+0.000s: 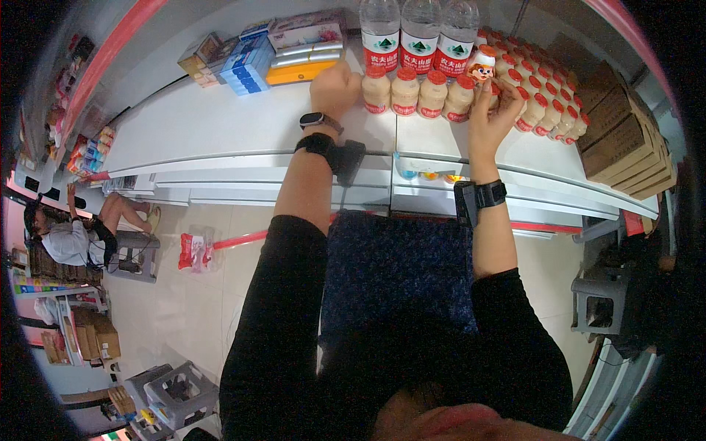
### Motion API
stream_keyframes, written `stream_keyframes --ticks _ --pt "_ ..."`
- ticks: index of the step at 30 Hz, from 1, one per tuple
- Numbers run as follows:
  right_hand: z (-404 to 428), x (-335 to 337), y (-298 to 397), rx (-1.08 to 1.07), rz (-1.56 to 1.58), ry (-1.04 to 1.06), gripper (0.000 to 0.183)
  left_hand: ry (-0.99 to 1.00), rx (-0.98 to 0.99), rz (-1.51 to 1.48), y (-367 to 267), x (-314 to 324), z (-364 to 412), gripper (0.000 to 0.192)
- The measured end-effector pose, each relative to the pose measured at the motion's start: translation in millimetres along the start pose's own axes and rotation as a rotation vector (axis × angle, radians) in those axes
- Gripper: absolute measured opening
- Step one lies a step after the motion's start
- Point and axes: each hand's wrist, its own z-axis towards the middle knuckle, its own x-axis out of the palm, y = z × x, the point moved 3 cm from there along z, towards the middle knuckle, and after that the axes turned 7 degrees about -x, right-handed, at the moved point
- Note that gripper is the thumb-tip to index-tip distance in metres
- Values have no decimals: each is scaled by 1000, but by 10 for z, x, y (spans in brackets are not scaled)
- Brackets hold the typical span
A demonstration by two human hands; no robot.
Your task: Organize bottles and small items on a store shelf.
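Note:
On the white shelf, a front row of small plastic yogurt-drink bottles with red caps stands upright. My right hand is at the right part of this row, thumb and fingers around a red-capped small bottle, mostly covered by the hand. Just behind it is a bottle with a cartoon dog face. My left hand is curled beside the leftmost bottle; its fingertips are hidden, so whether it holds something cannot be seen. Three large clear water bottles stand behind the row.
More small bottles fill the shelf's right, beside stacked brown cartons. Left of my left hand lie a blue box and a yellow box. A seated person is at far left. Grey stools stand on the floor.

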Motion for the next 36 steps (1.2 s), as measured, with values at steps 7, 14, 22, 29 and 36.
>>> stream_keyframes --ticks 7,14,22,29,36 --pt "8 -5 3 -19 -49 44 25 -17 22 -3 11 -3 -11 21" --pt "-21 26 11 -15 -45 61 23 -53 26 -7 35 -25 -22 22" --pt "14 -3 15 -23 -51 73 23 -51 64 4 -4 0 -15 20" --pt "5 3 70 -16 62 39 29 -21 32 15 24 -7 -10 20" --pt "-2 6 136 -120 195 -57 42 -23 18 -9 55 -19 3 20"
